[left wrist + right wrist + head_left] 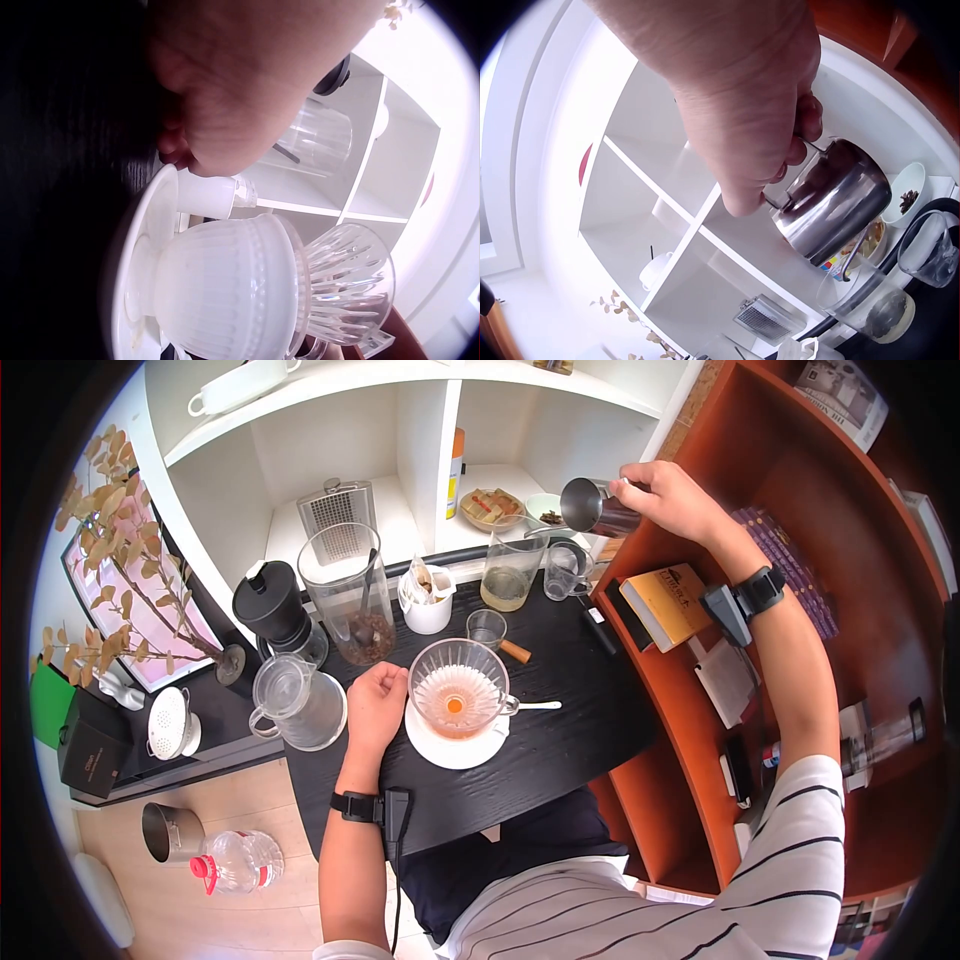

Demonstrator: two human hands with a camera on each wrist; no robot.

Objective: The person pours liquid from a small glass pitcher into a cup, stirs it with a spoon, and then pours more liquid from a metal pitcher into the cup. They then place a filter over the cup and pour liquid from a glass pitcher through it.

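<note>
My right hand [672, 502] grips the handle of a steel gooseneck pouring pitcher [836, 206], raised at the back right. The pitcher is tilted, its thin spout over a glass beaker [503, 588] with pale liquid in the bottom. My left hand [376, 705] rests on the black table with loosely curled fingers, holding nothing, beside a white saucer [455, 758]. On that saucer stands a white ribbed cup [229, 289] with a clear fluted glass dripper [425, 680] on top. Amber liquid shows at the dripper's centre.
A lidded glass jug [290, 705], a black grinder [275, 610] and a tall clear container [345, 585] stand left of the cup. Behind it are a white mug [427, 610] and a small wooden-handled glass [487, 628]. A glass mug [566, 570] stands beside the beaker.
</note>
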